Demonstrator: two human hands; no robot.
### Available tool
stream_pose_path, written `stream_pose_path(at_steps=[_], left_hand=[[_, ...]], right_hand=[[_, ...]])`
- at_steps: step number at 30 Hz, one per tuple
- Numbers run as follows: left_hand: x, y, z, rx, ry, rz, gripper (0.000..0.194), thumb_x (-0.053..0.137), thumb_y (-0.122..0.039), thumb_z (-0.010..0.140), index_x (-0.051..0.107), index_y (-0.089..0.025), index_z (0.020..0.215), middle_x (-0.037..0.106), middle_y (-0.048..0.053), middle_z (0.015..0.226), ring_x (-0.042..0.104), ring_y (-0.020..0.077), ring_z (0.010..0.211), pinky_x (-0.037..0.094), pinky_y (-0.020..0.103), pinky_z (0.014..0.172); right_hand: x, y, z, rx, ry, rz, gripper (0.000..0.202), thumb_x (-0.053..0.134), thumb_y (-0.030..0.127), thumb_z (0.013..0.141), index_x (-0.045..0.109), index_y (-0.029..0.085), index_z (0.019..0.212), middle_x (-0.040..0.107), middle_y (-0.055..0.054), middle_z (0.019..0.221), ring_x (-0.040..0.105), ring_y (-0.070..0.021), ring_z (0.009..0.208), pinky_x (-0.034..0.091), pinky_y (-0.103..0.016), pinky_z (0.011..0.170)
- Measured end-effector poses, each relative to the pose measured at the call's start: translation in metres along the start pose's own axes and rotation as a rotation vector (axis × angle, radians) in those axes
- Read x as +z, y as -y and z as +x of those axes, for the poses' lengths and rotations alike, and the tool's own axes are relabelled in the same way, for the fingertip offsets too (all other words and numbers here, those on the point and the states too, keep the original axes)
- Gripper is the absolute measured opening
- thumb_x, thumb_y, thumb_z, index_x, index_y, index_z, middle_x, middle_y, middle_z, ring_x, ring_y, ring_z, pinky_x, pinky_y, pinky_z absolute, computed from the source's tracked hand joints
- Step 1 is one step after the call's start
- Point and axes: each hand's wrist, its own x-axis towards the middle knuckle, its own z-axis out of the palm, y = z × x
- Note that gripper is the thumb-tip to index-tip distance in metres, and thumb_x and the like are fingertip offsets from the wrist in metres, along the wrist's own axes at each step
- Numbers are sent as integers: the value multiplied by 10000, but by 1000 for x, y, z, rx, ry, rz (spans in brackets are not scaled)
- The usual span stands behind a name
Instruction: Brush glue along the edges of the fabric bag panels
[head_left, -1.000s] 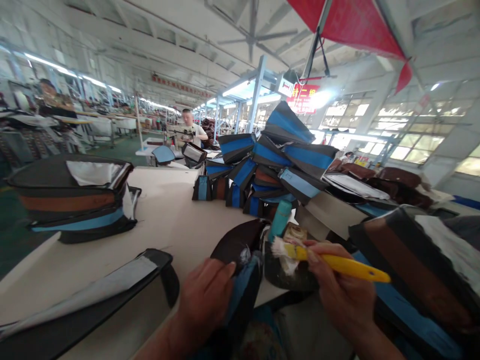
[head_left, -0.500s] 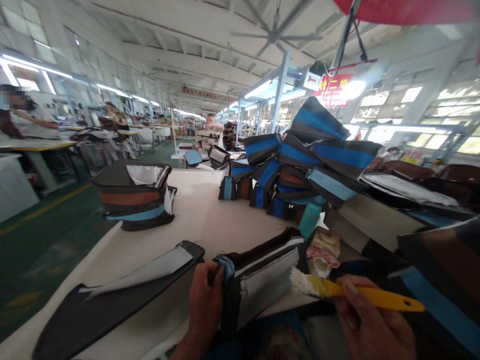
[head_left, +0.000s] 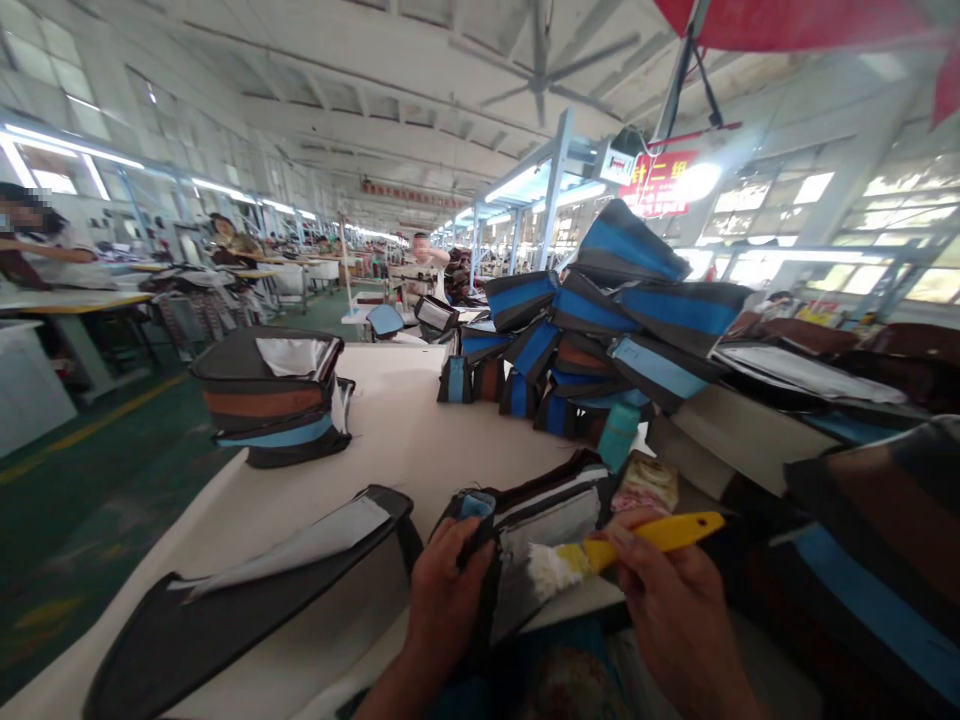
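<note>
My left hand [head_left: 450,590] grips the blue-lined end of a dark fabric piece [head_left: 551,525] with a grey-white panel, at the near middle of the table. In my right hand [head_left: 667,590] is a brush with a yellow handle [head_left: 679,531], tilted up to the right. Its whitish bristles lie over the piece's pale panel; whether they touch it is hard to tell. To the left lies a long dark piece [head_left: 255,610] with a light flap. A teal cylinder [head_left: 619,436] stands behind the brush.
On the pale table [head_left: 397,410], a stack of dark, brown and blue pieces [head_left: 266,400] stands at left. A high pile of blue-striped pieces [head_left: 637,310] rises at the back right. More pieces [head_left: 885,560] lie at right. A person [head_left: 45,240] works far left.
The brush and my right hand have moved left, bringing the bristles over the pale panel, and the handle now tilts upward. My left hand has shifted slightly right with the piece's end.
</note>
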Motion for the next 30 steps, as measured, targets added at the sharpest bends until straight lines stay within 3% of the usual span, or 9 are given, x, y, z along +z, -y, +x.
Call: stream_pose_path(at_steps=[4,8,11,16,21,26,30], left_hand=[[-2,-10,5,-93,96,-116,146,616,-290,851,711,-242,951,646,-2,866,620,162,801,483,254,717],[2,-15,0,-101,89,-138,166,626,-252,823,711,-239,965,628,-11,833,602,153,759,471,244,691],[4,-16,-3,-87,74,-142,167,637,-278,827,708,-241,973,623,-12,842,596,153,760,471,241,690],[5,-12,-3,-105,93,-127,147,634,-299,842,698,-252,966,618,-14,855,599,155,794,473,247,727],[6,-17,-4,-108,83,-101,147,631,-315,837,695,-232,941,602,-9,811,588,155,743,471,251,690],[5,-16,-3,-103,47,-57,153,642,-345,824,696,-232,912,604,-12,776,589,156,701,484,253,657],[2,0,-5,-74,-18,17,219,655,-404,815,687,-244,961,614,4,827,614,175,733,523,285,679]], right_hand=[[13,-4,15,-46,90,-119,187,699,356,812,635,186,766,471,49,538,414,-108,491,319,-220,450],[33,-15,33,-88,163,-273,230,655,370,834,617,180,712,466,51,508,435,-114,487,337,-233,476],[41,-23,46,-103,120,-265,209,657,372,820,628,178,748,472,56,507,443,-122,487,344,-244,485],[36,-18,51,-145,31,-216,223,627,378,844,595,193,724,489,53,532,456,-125,504,355,-245,494],[40,-23,44,-104,84,-210,202,685,353,800,632,177,716,490,45,511,445,-127,492,354,-250,484],[49,-17,45,-126,-40,-82,235,645,399,821,581,191,730,462,53,542,442,-121,515,393,-249,526],[30,8,35,-58,-226,96,225,719,371,752,569,204,737,442,67,565,413,-97,492,423,-234,524]])
